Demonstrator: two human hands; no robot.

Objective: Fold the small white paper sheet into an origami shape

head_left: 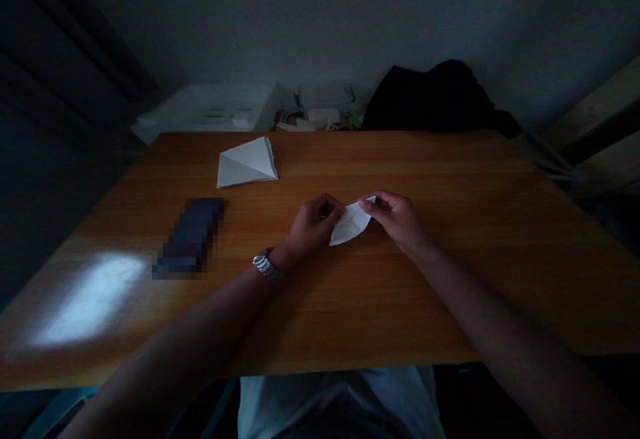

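Observation:
A small folded piece of white paper (pixel 351 223) is held between my two hands, over the middle of the wooden table. My left hand (pixel 314 224), with a metal watch (pixel 267 265) on its wrist, pinches the paper's left side between thumb and fingers. At the upper right corner, my right hand (pixel 395 216) grips it with the thumb on top. The paper has creases and a pointed lower left corner. Fingers hide part of its edges. Farther back on the left lies a stack of folded white paper (pixel 247 162).
A dark pixelated rectangular object (pixel 190 236) lies on the left of the wooden table (pixel 320 319). Behind the far edge are a white plastic container (pixel 215 107), assorted small items (pixel 320 118) and a black cloth-like heap (pixel 430 99). Bright light falls on the table's left.

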